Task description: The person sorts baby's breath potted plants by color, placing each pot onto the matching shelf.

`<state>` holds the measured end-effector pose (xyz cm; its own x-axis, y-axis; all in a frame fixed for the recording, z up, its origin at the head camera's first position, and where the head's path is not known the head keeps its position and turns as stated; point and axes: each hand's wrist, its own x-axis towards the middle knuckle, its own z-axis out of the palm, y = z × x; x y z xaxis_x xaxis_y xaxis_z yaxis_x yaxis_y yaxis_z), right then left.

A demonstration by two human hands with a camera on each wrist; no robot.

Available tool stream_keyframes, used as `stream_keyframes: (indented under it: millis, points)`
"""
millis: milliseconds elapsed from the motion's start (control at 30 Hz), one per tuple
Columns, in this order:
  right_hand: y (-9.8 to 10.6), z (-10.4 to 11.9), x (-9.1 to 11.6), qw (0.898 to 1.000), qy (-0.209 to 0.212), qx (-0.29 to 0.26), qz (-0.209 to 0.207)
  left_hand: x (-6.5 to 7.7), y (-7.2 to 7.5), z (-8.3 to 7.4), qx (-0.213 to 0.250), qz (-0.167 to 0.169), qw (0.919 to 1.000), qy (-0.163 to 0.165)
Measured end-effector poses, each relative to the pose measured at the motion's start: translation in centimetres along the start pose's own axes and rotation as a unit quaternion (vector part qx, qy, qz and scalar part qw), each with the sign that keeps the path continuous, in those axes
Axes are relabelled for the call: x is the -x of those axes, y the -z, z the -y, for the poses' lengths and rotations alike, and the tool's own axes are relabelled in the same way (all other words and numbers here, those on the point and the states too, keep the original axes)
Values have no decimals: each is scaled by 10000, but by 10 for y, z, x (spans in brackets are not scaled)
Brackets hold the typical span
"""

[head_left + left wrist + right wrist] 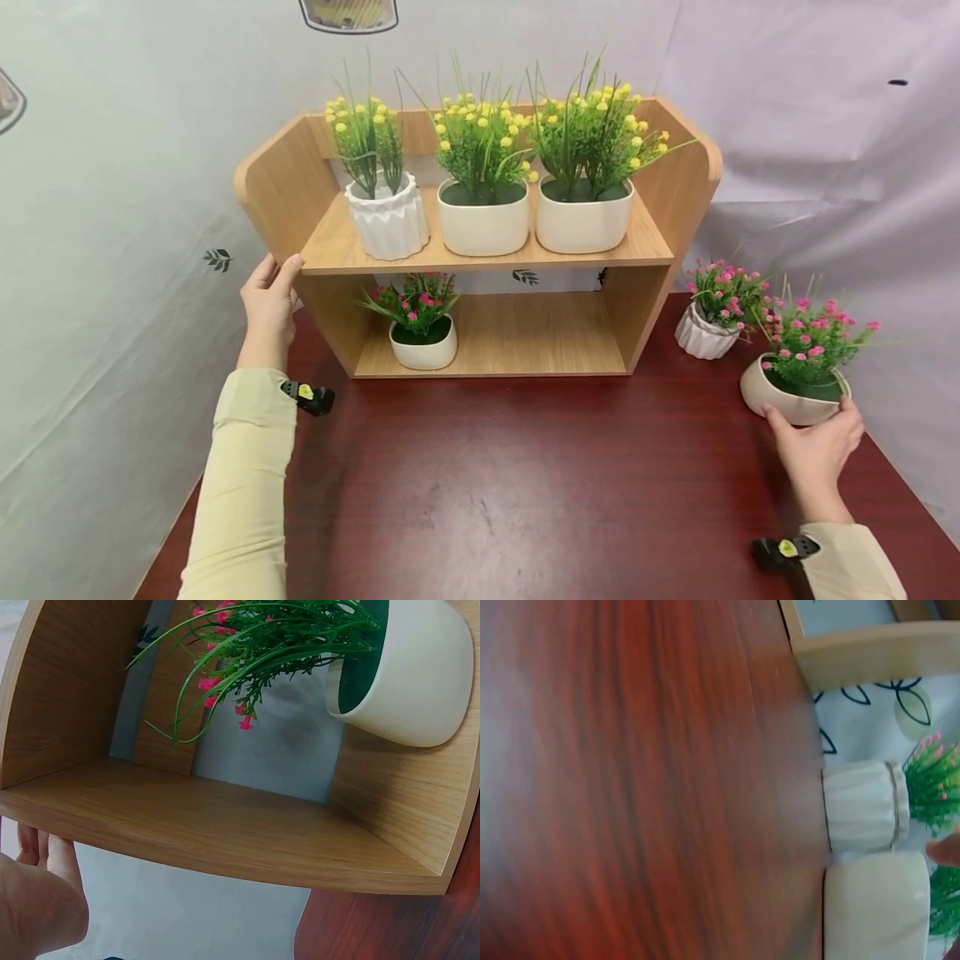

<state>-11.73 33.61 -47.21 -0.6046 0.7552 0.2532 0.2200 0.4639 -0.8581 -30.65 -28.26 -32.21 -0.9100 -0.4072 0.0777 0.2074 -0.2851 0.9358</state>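
Note:
My left hand touches the left side panel of a wooden two-tier shelf, its fingertips against the panel's outer side near the front edge. In the left wrist view, those fingers look fairly straight. On the right, my right hand holds an oval cream flowerpot with pink flowers, thumb at one side and fingers at the other. The right wrist view shows this pot standing on the table; most of that hand is out of frame. Beside it stands a ribbed white flowerpot with pink flowers.
The upper tier carries a ribbed white pot and two oval cream pots, all with yellow flowers. A smaller cream pot with pink flowers sits at the lower tier's left. The dark red table stretches in front, with pale cloth walls around.

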Motion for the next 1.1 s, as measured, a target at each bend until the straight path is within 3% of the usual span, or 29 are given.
stream_keyframes:
  millis: [467,767,967,1100]
  points:
    - [21,-16,-42,9916,-57,704,1083,-1,-1,2,91,-54,9999,-17]
    - [26,-32,-64,9834,415,389,1722,0,-1,2,105,-98,9999,15]
    - [29,-41,-77,9769,1130,562,1723,0,-2,1,86,-110,9999,57]
    - [31,-42,-79,9743,1007,771,1864,0,-2,1,116,-152,9998,77]
